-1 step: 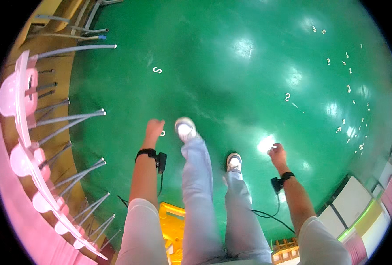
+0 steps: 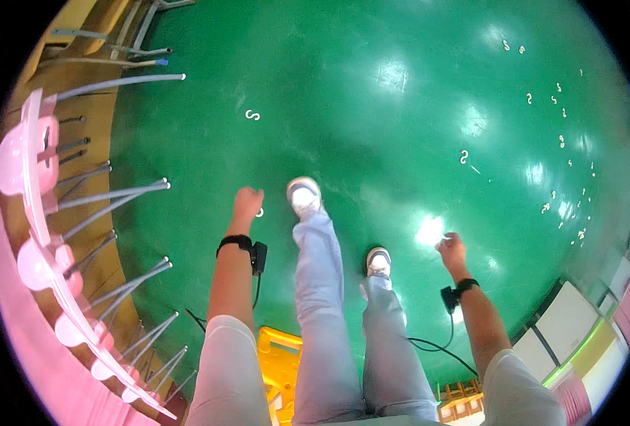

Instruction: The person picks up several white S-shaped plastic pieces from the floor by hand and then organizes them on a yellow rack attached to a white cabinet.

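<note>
My left hand [image 2: 247, 206] is closed over the green floor, left of my raised foot. A small white S-shaped hook [image 2: 260, 212] shows partly at its fingers and looks held there. My right hand [image 2: 453, 250] has its fingers pinched together beside a bright floor reflection. A small pale bit shows at those fingertips, too washed out to name. Similar white S-shaped hooks lie on the floor: one [image 2: 252, 114] ahead of my left hand, another [image 2: 464, 156] beyond my right hand.
Pink chairs [image 2: 20, 157] with grey metal legs line the left side. Several white hooks [image 2: 561, 141] are scattered at the right. A yellow plastic piece [image 2: 279, 362] is behind my left leg. White panels [image 2: 567, 319] and a wooden rack [image 2: 460, 402] stand at lower right. Black cables hang from my wrist devices.
My right hand has shifted slightly to the right. My left hand has moved slightly up and left, with the hook at its fingers. My left foot has swung slightly forward and right.
</note>
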Demonstrator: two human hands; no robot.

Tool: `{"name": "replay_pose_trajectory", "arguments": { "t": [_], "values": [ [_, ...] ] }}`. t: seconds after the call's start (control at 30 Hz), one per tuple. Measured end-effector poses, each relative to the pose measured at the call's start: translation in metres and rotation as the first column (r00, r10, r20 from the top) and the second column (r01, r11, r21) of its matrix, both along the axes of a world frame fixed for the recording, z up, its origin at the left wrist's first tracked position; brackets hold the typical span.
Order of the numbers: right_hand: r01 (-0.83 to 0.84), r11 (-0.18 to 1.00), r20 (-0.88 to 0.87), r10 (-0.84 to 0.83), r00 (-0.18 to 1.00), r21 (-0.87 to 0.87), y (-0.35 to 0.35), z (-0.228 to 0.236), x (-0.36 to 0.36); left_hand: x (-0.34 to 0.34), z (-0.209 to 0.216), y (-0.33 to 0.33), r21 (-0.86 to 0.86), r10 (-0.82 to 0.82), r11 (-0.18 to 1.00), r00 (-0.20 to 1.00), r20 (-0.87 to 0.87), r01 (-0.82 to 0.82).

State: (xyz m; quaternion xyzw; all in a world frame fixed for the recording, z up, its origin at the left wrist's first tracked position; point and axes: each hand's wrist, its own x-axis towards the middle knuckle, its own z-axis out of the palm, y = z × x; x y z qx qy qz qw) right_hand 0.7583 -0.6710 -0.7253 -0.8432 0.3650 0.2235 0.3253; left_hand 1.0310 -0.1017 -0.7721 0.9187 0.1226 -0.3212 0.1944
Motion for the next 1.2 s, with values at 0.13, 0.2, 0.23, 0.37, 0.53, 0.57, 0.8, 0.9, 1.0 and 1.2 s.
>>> {"name": "replay_pose_trajectory", "arguments": {
  "t": [0.13, 0.2, 0.23, 0.37, 0.53, 0.57, 0.8, 0.9, 1.0, 1.2],
  "values": [
    [0.027, 0.995, -0.142, -0.041, 0.989, -0.1, -0.031, 0.007, 0.007, 0.103, -0.058, 0.011, 0.117, -0.204, 0.972, 0.979, -0.02, 0.205],
    [0.075, 0.978, -0.214, -0.118, 0.97, -0.197, -0.064, 0.005, -0.021, 0.135, -0.09, -0.024, 0.079, -0.272, 0.958, 0.961, -0.051, 0.275],
    [-0.069, 0.958, -0.203, 0.011, 0.979, -0.28, -0.095, -0.026, -0.044, 0.153, -0.103, -0.046, 0.005, -0.25, 0.968, 0.967, -0.038, 0.25],
    [0.008, 0.965, -0.132, -0.044, 0.99, -0.262, -0.089, -0.074, 0.059, 0.19, -0.146, 0.063, 0.238, -0.08, 0.968, 0.997, -0.021, 0.082],
    [0.14, 0.925, -0.06, -0.171, 0.983, -0.352, -0.168, -0.163, 0.143, 0.221, -0.203, -0.014, 0.107, 0.17, 0.98, 0.985, -0.04, -0.165],
    [0.15, 0.913, -0.037, -0.177, 0.984, -0.378, -0.184, -0.189, 0.152, 0.234, -0.212, -0.005, 0.042, 0.191, 0.981, 0.981, -0.04, -0.189],
    [0.327, 0.831, -0.053, -0.39, 0.919, -0.45, -0.231, -0.265, 0.192, 0.278, -0.249, -0.005, 0.203, 0.369, 0.91, 0.93, 0.006, -0.362],
    [0.4, 0.783, 0.049, -0.431, 0.901, -0.477, -0.218, -0.268, 0.198, 0.273, -0.26, 0.002, 0.171, 0.289, 0.936, 0.948, 0.131, -0.309],
    [0.413, 0.791, 0.068, -0.431, 0.9, -0.45, -0.213, -0.264, 0.191, 0.265, -0.265, -0.015, 0.113, 0.369, 0.927, 0.925, -0.093, -0.358],
    [0.387, 0.774, 0.151, -0.362, 0.92, -0.501, -0.207, -0.271, 0.177, 0.239, -0.27, -0.082, 0.08, 0.334, 0.941, 0.94, -0.071, -0.328]
  ]
}}
